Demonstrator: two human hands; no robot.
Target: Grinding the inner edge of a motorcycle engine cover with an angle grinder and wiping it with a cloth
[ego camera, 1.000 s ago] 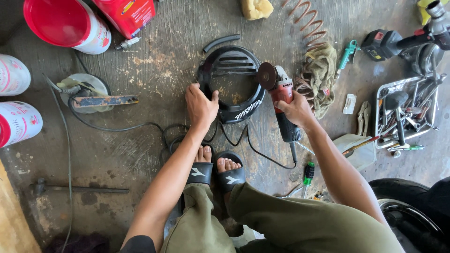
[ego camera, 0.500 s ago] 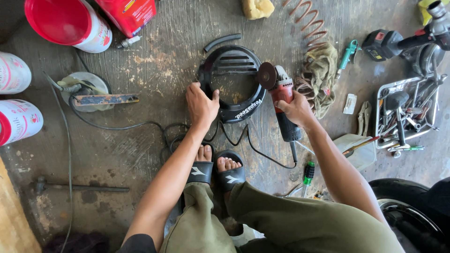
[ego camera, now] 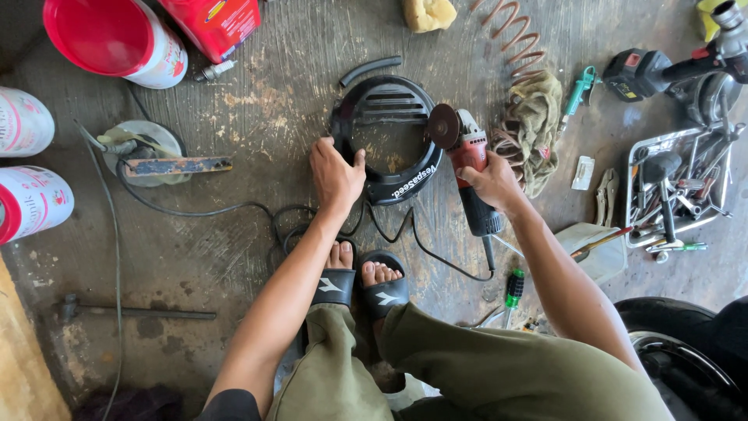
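A black round plastic cover (ego camera: 389, 109) with vent slats lies flat on the concrete floor in front of my feet. My left hand (ego camera: 335, 173) presses on its near left rim. My right hand (ego camera: 492, 184) grips a red and grey angle grinder (ego camera: 467, 156), whose dark disc (ego camera: 442, 127) sits at the cover's right edge. The grinder's black cord (ego camera: 436, 257) runs along the floor past my sandals. A short curved black strip (ego camera: 369, 68) lies just beyond the cover.
Red bucket (ego camera: 109, 39) and red canister (ego camera: 214, 23) at top left, two white cans (ego camera: 27, 156) at left. Coiled orange hose (ego camera: 518, 39) and rag (ego camera: 538, 117) beside the grinder. Tool tray (ego camera: 678, 187), cordless drill (ego camera: 662, 70), screwdriver (ego camera: 512, 288), tyre (ego camera: 686, 343) at right.
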